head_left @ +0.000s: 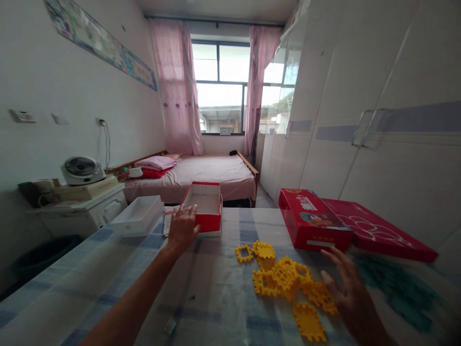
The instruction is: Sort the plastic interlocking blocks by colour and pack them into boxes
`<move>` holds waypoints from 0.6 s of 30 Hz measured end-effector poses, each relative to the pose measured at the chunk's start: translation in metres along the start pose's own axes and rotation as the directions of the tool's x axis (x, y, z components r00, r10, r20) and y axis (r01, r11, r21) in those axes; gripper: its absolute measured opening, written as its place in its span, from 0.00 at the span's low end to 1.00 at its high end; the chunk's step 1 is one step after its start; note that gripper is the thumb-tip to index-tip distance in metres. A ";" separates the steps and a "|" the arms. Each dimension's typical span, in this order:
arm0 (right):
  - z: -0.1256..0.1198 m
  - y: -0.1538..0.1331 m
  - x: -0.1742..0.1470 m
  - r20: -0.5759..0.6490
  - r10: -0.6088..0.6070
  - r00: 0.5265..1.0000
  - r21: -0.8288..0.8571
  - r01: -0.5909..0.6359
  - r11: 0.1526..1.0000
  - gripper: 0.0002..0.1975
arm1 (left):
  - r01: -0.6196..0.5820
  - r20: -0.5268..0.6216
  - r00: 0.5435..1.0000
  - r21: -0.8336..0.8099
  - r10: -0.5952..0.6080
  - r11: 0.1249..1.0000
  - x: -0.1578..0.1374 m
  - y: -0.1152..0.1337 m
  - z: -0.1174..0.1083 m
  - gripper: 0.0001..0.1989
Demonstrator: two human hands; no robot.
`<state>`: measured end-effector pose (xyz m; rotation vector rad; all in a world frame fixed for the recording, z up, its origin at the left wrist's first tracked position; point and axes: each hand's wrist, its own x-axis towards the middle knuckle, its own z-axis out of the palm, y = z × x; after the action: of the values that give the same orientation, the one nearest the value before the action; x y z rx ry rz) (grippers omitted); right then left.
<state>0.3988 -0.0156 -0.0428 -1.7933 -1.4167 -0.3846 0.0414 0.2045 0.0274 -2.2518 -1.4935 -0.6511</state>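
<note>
My left hand lies at the near left corner of an open red box with a pale inside. Its fingers are stretched out and overlap the box's edge; whether they press on it I cannot tell. My right hand is open, fingers apart, at the right of a loose pile of yellow interlocking plastic pieces. Some of these pieces are solid squares and others are hollow frames with notched edges. Just beyond its fingertips stands a closed red printed box. Nothing shows in either hand.
A white open box stands at the table's far left. Right of the printed box lies a flat red lid, with blurred teal pieces nearer me. A checked cloth covers the table. A bed and wardrobe stand beyond.
</note>
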 end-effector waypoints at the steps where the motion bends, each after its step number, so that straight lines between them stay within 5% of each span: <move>1: 0.001 -0.001 -0.004 0.003 0.000 1.000 -0.002 0.000 1.000 0.19 | -0.003 0.029 1.000 0.027 0.002 1.000 0.001 -0.009 0.002 0.21; 6: 0.005 -0.004 -0.018 0.044 0.059 0.997 0.000 -0.059 0.998 0.18 | -0.116 0.118 0.986 -0.014 0.117 0.993 0.007 -0.024 0.002 0.08; 11: -0.003 -0.023 -0.013 0.246 0.029 0.969 0.001 -0.030 1.000 0.19 | -0.218 0.082 0.971 -0.067 0.223 0.974 0.010 -0.013 -0.006 0.06; 15: -0.001 -0.058 0.012 0.452 -0.133 0.882 0.048 0.125 0.991 0.22 | -0.249 -0.022 0.969 -0.111 0.248 0.962 0.010 0.004 -0.014 0.08; 18: 0.025 -0.088 0.035 0.533 -0.228 0.815 0.085 0.216 0.973 0.24 | -0.272 -0.069 0.962 -0.155 0.264 0.950 0.010 0.019 -0.021 0.08</move>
<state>0.3235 0.0309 -0.0006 -1.8003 -2.0267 0.0382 0.0589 0.1938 0.0498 -2.4838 -1.1174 -0.7594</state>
